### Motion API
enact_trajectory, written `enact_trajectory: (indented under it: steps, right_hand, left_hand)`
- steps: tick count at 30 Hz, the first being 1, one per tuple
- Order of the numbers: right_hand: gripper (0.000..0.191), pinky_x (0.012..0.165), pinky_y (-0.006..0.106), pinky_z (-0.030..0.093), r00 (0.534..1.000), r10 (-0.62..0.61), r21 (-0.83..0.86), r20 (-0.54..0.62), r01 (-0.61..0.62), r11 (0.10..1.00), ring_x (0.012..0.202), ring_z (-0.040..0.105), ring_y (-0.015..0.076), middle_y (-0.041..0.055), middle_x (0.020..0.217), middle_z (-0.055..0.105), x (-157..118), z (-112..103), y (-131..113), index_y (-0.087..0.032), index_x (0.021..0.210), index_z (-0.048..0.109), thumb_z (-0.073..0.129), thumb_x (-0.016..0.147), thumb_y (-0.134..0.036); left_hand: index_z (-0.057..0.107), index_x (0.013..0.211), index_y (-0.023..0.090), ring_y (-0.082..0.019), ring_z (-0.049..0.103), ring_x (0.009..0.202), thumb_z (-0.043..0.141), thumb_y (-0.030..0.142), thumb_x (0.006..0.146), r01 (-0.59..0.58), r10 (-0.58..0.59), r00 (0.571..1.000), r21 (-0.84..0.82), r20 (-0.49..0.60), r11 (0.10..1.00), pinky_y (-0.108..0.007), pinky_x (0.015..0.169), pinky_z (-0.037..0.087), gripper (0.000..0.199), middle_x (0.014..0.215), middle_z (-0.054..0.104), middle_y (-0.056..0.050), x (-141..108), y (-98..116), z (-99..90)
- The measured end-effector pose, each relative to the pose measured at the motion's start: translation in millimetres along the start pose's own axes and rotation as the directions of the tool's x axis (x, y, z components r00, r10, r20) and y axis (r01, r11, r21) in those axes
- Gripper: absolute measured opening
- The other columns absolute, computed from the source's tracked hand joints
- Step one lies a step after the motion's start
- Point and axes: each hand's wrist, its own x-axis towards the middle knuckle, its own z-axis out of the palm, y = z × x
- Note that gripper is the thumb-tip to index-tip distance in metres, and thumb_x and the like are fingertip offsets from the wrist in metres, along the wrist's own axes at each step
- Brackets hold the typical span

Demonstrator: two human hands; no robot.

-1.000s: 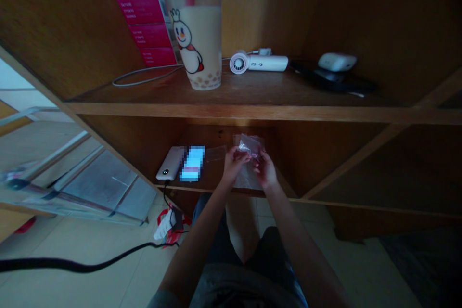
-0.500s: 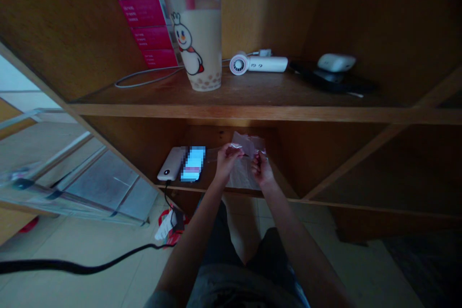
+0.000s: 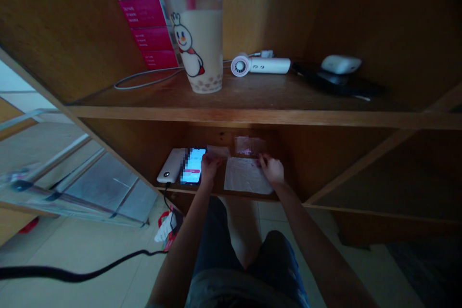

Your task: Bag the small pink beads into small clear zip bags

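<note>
A lit phone (image 3: 193,166), set flat on a low wooden shelf (image 3: 234,193). Just past the phone's top right corner, a small clear plastic strip (image 3: 217,152), held with its long side going left to right, one end aimed at the phone's top edge and the other aimed away from the phone. Left hand (image 3: 209,169) right beside the phone, with its fingers (image 3: 211,160) closed on the strip. Farther right of the phone, a white sheet (image 3: 247,175), laid flat, and a clear plastic bag (image 3: 250,145) just behind it. Right hand (image 3: 272,169) at the sheet's right side, its fingers (image 3: 263,161) bent down near the sheet, open or closed too hard to tell.
</note>
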Motion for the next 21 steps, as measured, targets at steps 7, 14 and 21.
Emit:
enact_trajectory:
  steps: [7,14,21]
  right_hand:
    - [0.043,0.060,0.024,0.042,0.990,-0.101,-0.120,0.094,0.112,0.986,0.072,0.065,0.0180,0.0101,0.086,0.069,-4,-5,-9,-0.019,0.098,0.064,0.028,0.091,-0.042]
    - [0.039,0.065,0.026,0.045,0.978,-0.115,-0.193,0.176,0.148,0.970,0.076,0.065,0.0186,0.0121,0.094,0.068,-2,-2,-12,-0.017,0.101,0.062,0.030,0.091,-0.036]
    - [0.037,0.067,0.029,0.046,0.976,-0.137,-0.223,0.166,0.173,0.959,0.078,0.065,0.0199,0.0134,0.097,0.066,-3,1,-12,-0.018,0.109,0.057,0.031,0.092,-0.037]
  left_hand:
    - [0.025,0.125,0.023,-0.010,0.056,0.045,0.058,0.031,0.072,0.039,-0.072,0.996,0.453,0.054,0.891,-0.023,0.047,0.049,0.063,0.072,0.061,0.002,-2,8,-10.2]
    - [0.044,0.120,0.017,-0.024,0.063,0.073,0.050,0.032,0.080,-0.228,0.234,0.961,0.896,0.145,0.380,-0.033,0.066,0.047,0.043,0.072,0.064,-0.009,-10,18,-0.1]
    - [0.051,0.117,0.019,-0.034,0.044,0.111,0.048,0.037,0.081,-0.401,0.331,0.869,0.915,0.367,0.037,-0.046,0.088,0.037,0.040,0.119,0.050,-0.016,-6,-3,24.9]
